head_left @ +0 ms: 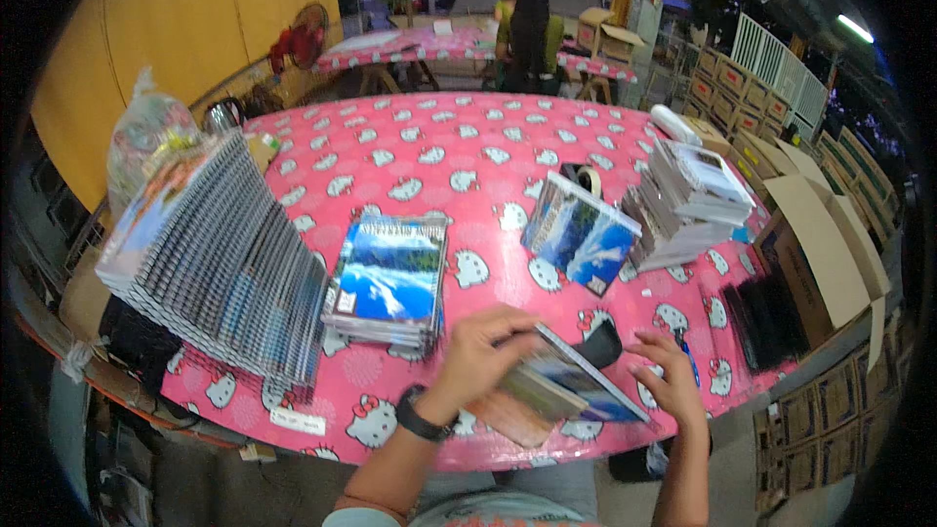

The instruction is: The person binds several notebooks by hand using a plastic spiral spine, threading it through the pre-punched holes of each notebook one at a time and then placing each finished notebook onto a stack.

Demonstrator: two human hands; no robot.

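Pink and patterned with white cat faces, the desk spreads across most of the view. At its left leans a tall stack of spiral-bound notebooks, their coils facing inward. By the right edge stands an open cardboard box, its flaps up. A paler pile of booklets sits toward the far right, and a shorter pile of notebooks with blue covers lies just right of the tall stack. Another blue-covered notebook rests at an angle beside the booklets. Nearest the person, a tilted notebook stands over the desk's front part, its lower side blurred. The left hand pinches its upper corner between thumb and bent fingers. The right hand is half open beside its other end, fingers spread, with nothing visibly gripped. Behind the tilted notebook is a black object; a dark watch circles the left wrist. Smallest is a blue pen beside the right hand.
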